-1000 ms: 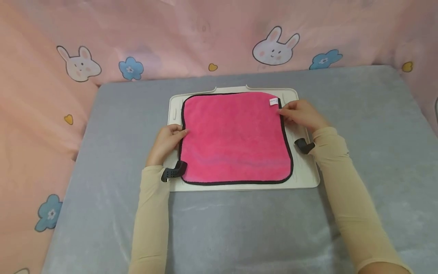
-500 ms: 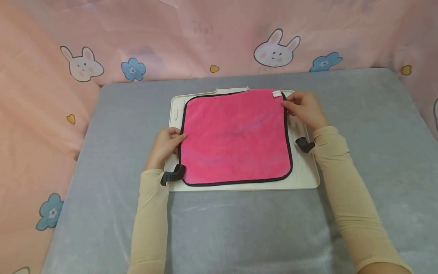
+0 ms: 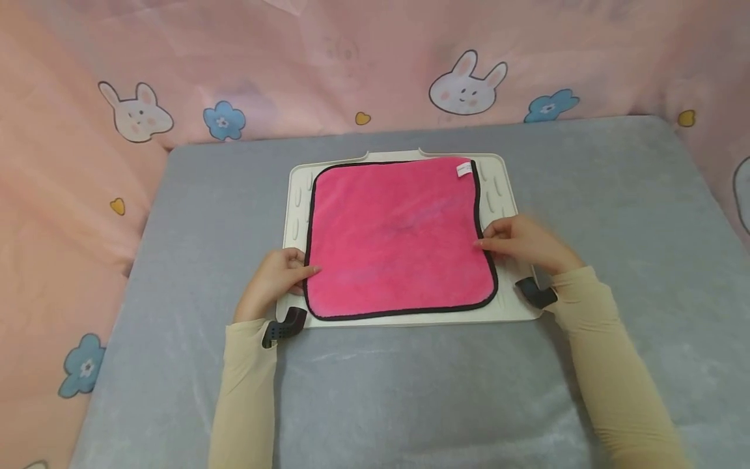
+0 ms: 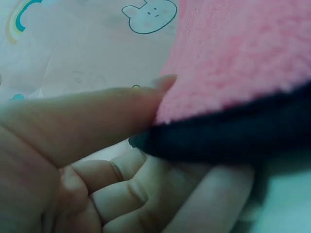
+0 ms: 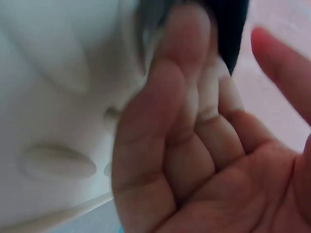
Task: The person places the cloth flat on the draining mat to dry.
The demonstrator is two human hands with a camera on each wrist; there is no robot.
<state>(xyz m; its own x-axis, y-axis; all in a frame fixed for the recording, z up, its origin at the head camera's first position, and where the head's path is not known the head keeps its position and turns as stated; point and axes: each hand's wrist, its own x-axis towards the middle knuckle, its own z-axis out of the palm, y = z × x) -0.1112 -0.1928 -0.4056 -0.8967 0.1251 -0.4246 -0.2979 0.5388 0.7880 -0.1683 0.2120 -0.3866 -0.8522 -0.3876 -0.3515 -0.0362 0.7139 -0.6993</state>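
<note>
A pink towel (image 3: 398, 241) with a black border and a small white tag (image 3: 464, 169) lies spread over a cream-coloured ribbed tray (image 3: 510, 296). My left hand (image 3: 275, 277) pinches the towel's left edge near the lower corner, thumb on top and fingers beneath; the left wrist view shows the black border (image 4: 209, 136) between them. At the towel's right edge, below its middle, is my right hand (image 3: 521, 244). Its thumb (image 5: 282, 68) stands apart from loosely bent fingers (image 5: 180, 121) in the right wrist view, beside the border. Blur hides whether those fingertips touch the towel.
The tray stands on a table with a grey cloth (image 3: 398, 384). A pink curtain (image 3: 293, 71) printed with rabbits and flowers hangs behind and at the left. Each wrist carries a black camera mount (image 3: 536, 293) over a beige sleeve (image 3: 615, 378).
Both hands have slid towards the table's front along the towel's side edges. The towel's upper right corner, raised a little half a second ago, lies lower and further left.
</note>
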